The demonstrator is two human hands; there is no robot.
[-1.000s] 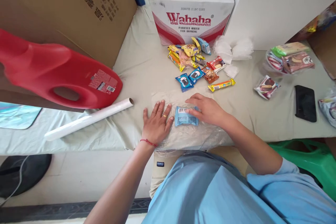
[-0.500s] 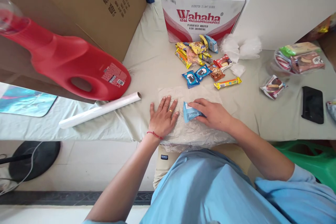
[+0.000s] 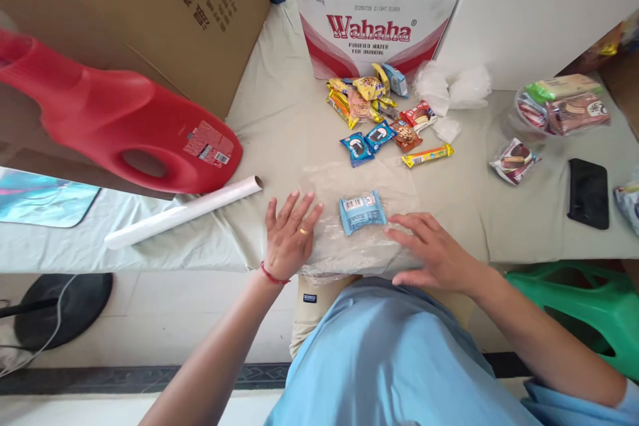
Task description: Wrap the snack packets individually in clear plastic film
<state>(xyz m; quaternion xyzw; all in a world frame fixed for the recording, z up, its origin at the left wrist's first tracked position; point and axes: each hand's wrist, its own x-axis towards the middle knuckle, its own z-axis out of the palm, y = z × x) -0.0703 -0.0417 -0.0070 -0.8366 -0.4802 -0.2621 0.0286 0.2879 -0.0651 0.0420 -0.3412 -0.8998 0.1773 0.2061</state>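
A light blue snack packet [image 3: 363,212] lies on a sheet of clear plastic film [image 3: 329,239] at the table's front edge, its barcode side up. To its right is my right hand [image 3: 432,249], fingers apart and holding nothing; the fingertips are close to the packet's corner. My left hand [image 3: 291,233] is at the film's left edge, fingers spread, nothing in it. A white roll [image 3: 184,213] lies on the table to the left of that hand.
Behind the film are two dark blue packets [image 3: 357,149], a yellow stick packet [image 3: 428,156] and a pile of snacks [image 3: 369,88]. A Wahaba-style printed carton [image 3: 377,26] stands behind them. A red jug [image 3: 184,153] is left; a tub [image 3: 524,123] and phone [image 3: 589,193] are right.
My right hand has let go of the light blue packet and drawn back to the right. My left hand has shifted left and toward me. The view has moved slightly.
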